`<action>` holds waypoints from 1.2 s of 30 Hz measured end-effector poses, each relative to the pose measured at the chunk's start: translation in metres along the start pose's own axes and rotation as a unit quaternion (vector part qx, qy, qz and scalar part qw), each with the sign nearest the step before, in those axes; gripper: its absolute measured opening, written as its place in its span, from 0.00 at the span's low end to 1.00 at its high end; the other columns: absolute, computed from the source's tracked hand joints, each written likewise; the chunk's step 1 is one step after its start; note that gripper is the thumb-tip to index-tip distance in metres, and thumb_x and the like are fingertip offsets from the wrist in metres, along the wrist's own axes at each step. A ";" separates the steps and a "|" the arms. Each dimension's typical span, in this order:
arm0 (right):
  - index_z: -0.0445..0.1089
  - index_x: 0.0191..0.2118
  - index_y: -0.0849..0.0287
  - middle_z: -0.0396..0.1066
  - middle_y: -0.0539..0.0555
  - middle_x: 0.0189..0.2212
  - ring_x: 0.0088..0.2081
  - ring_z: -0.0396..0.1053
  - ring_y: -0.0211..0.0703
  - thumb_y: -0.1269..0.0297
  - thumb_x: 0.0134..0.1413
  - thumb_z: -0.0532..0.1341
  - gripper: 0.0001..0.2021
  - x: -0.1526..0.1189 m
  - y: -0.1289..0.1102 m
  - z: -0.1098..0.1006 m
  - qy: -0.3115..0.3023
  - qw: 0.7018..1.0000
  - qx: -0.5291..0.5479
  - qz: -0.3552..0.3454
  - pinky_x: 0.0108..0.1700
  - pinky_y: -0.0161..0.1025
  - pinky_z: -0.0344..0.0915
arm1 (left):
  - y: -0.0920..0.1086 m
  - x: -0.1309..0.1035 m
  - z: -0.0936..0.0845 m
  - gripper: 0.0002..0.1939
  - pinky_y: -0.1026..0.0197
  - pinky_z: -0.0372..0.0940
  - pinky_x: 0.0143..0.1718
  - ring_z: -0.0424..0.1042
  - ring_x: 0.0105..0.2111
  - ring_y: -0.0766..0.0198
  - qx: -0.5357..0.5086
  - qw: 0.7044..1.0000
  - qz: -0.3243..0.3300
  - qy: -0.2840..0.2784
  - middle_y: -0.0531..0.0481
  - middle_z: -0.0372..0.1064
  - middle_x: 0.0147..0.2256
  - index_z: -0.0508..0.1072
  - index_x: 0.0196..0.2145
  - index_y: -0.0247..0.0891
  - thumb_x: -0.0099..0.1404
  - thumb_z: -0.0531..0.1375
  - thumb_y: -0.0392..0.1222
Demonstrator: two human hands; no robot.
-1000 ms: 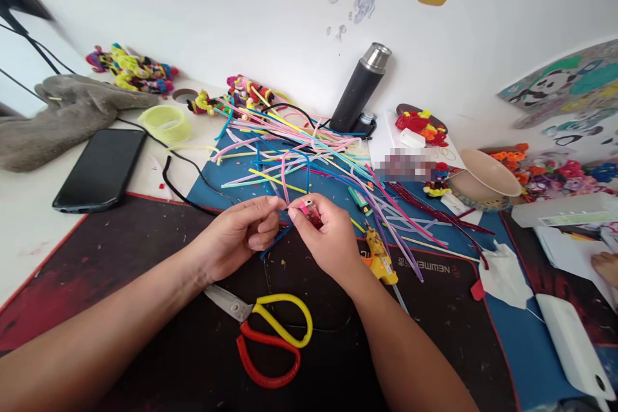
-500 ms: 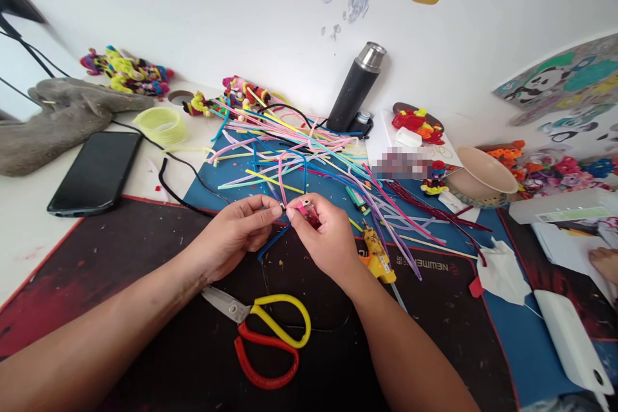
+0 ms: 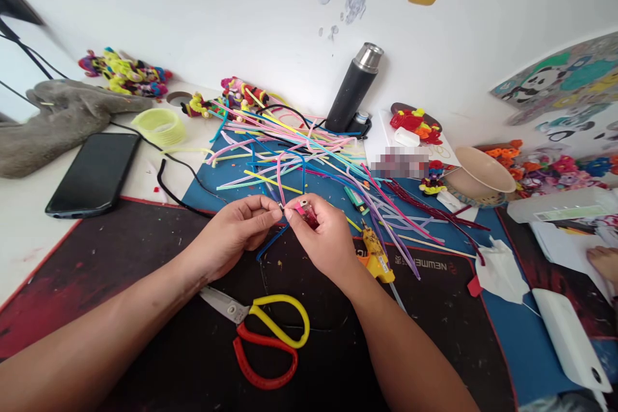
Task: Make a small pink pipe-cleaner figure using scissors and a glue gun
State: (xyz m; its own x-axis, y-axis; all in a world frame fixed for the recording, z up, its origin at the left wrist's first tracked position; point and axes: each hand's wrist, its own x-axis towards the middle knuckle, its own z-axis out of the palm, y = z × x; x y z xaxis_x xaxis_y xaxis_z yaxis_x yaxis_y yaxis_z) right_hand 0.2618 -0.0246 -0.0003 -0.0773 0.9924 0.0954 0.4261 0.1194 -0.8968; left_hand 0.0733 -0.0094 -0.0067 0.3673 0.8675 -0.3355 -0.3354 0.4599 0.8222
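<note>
My left hand [image 3: 245, 225] is closed, its thumb and forefinger pinching a small dark piece whose kind I cannot make out. My right hand [image 3: 322, 232] meets it fingertip to fingertip at that piece. Curled in the right palm is a small red object with a metal top, which looks like a lighter [image 3: 307, 212]; the fingers partly cover it. Behind both hands spreads a pile of coloured pipe cleaners [image 3: 290, 141]. Below them lie scissors [image 3: 251, 312] with one yellow and one red handle. A yellow glue gun [image 3: 376, 254] rests right of my right hand.
A black thermos [image 3: 355, 87] stands by the wall. A phone [image 3: 94, 174] and a yellow coil [image 3: 159, 127] lie at left. Rightward are a green lighter-like item [image 3: 356, 199], a bowl [image 3: 483, 174], a white device [image 3: 570, 338] and another person's hand [image 3: 604, 262]. Fuzzy figures [image 3: 125, 71] line the back.
The view has shifted very slightly. Both hands keep almost the same place and grip, fingertips still together; the things on the table have not moved.
</note>
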 end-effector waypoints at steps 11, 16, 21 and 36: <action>0.79 0.41 0.54 0.81 0.50 0.33 0.31 0.73 0.42 0.56 0.67 0.64 0.09 0.000 -0.004 -0.003 0.000 1.000 0.012 -0.001 0.37 0.38 0.68 | 0.001 0.001 -0.002 0.26 0.68 0.42 0.19 0.46 0.18 0.75 -0.011 1.000 0.005 0.015 0.62 0.55 0.19 0.77 0.32 0.38 0.51 0.84 0.55; 0.79 0.41 0.54 0.80 0.50 0.33 0.32 0.72 0.41 0.56 0.69 0.65 0.09 -0.001 -0.004 -0.005 -0.002 0.999 0.031 -0.006 0.39 0.38 0.67 | 0.004 0.001 -0.004 0.26 0.68 0.42 0.19 0.46 0.18 0.75 -0.009 0.999 0.024 0.024 0.61 0.56 0.20 0.78 0.32 0.37 0.50 0.85 0.55; 0.77 0.40 0.55 0.77 0.50 0.32 0.32 0.71 0.41 0.52 0.69 0.66 0.12 0.000 -0.003 -0.007 -0.021 0.998 0.064 -0.002 0.38 0.38 0.66 | 0.005 0.002 -0.005 0.27 0.69 0.42 0.19 0.46 0.18 0.76 -0.006 0.999 0.033 0.022 0.62 0.55 0.19 0.78 0.32 0.37 0.50 0.85 0.56; 0.65 0.29 0.54 0.61 0.46 0.25 0.29 0.58 0.39 0.41 0.74 0.59 0.25 -0.001 0.006 -0.004 -0.043 0.999 0.027 -0.003 0.33 0.39 0.53 | 0.006 0.004 -0.008 0.26 0.69 0.42 0.19 0.44 0.18 0.75 -0.007 0.999 0.043 0.014 0.63 0.54 0.19 0.79 0.32 0.37 0.50 0.85 0.56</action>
State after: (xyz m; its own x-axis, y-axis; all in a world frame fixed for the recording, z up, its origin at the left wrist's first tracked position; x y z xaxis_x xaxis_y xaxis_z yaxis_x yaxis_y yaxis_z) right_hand 0.2679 -0.0250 -0.0045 -0.1578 0.9853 0.0647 0.3762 0.1205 -0.9187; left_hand 0.0661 -0.0021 -0.0067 0.3130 0.9084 -0.2773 -0.3768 0.3868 0.8417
